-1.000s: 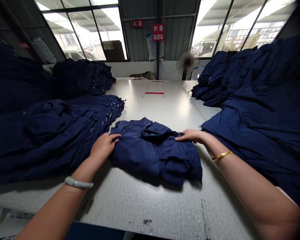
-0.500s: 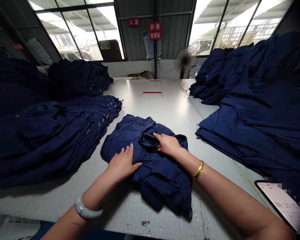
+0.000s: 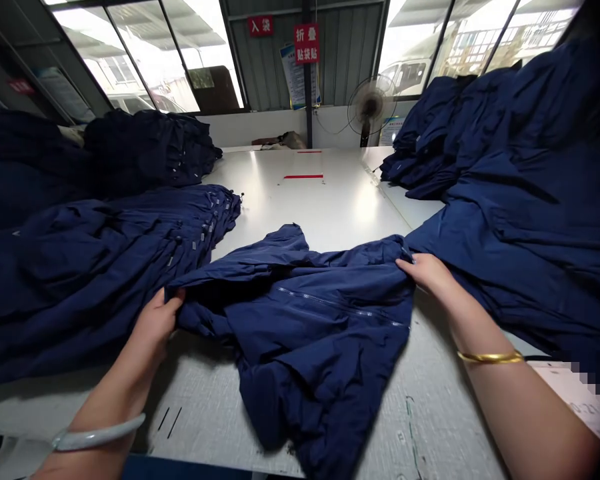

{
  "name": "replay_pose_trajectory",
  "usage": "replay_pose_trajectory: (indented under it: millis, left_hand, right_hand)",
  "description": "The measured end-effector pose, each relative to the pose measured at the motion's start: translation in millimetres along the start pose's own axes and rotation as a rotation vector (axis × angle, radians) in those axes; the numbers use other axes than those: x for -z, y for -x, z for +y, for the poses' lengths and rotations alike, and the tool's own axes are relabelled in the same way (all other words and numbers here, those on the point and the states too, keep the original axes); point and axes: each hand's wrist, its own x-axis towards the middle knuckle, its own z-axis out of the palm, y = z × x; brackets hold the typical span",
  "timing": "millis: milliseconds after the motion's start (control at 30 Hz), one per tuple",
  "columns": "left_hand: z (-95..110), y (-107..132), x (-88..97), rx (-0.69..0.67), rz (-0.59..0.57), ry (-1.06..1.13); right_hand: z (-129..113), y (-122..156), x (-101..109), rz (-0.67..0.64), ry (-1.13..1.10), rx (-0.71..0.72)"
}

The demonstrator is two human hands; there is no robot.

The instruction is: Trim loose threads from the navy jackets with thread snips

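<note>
A navy blue jacket (image 3: 320, 333) with a zip line across its front is stretched between my two hands over the table. My left hand (image 3: 156, 321), above a pale bangle, pinches the jacket's left edge between thumb and fingers. On the opposite side, my right hand (image 3: 427, 272), with a gold bangle on the wrist, is closed on the upper right corner. The cloth between them is raised and partly open, with a dark fold near the left. Its lower part hangs down toward the table's front edge.
Stacked navy garments (image 3: 80, 267) fill the left side of the white table (image 3: 330, 213). More navy garments (image 3: 540, 220) are piled along the right. A phone (image 3: 570, 393) lies at the lower right. A standing fan (image 3: 371, 107) is at the far end, below the windows.
The jacket was bunched flat under both hands. Now the hands have moved apart, left to the left and right to the right, and the jacket is spread and lifted between them.
</note>
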Motion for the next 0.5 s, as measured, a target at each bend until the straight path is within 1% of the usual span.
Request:
replay_pose_trajectory:
  millis: [67,100,133,167,200,233,267,300,367,433,500]
  left_hand:
    - [-1.8,3.7,-12.8,0.034,0.003,0.121]
    - [-0.4,5.7,-19.4,0.05,0.004,0.179]
    - [1.9,7.4,-25.8,0.059,0.001,0.226]
    - [4.8,8.6,-32.0,0.063,-0.009,0.265]
    - [7.9,9.4,-38.2,0.063,-0.025,0.295]
    - [11.4,9.5,-44.3,0.059,-0.047,0.319]
    - [15.1,9.1,-50.6,0.05,-0.069,0.337]
    - [19.2,7.9,-57.0,0.035,-0.094,0.35]
    - [29.2,2.6,-70.0,-0.01,-0.143,0.357]
    - [41.5,-7.9,-81.5,-0.071,-0.174,0.343]
    - [54.7,-23.9,-89.3,-0.134,-0.176,0.308]
  right_hand:
    - [7.2,13.1,18.3,-0.073,0.072,-0.021]
    - [6.2,19.3,28.5,-0.073,0.132,-0.041]
    - [1.2,25.2,38.0,-0.043,0.204,-0.061]
    - [-8.4,30.4,45.4,0.014,0.257,-0.052]
    - [-22.6,34.9,49.5,0.077,0.278,-0.003]
    - [-41.1,38.4,49.4,0.122,0.235,0.082]
    - [-62.9,40.7,44.7,0.1,0.108,0.209]
    - [-86.6,41.6,35.7,0.058,0.031,0.305]
    - [-134.2,38.5,8.1,-0.083,-0.123,0.521]
    - [-173.1,30.0,-23.2,-0.162,-0.186,0.616]
    - [-198.1,19.1,-48.9,-0.229,-0.234,0.625]
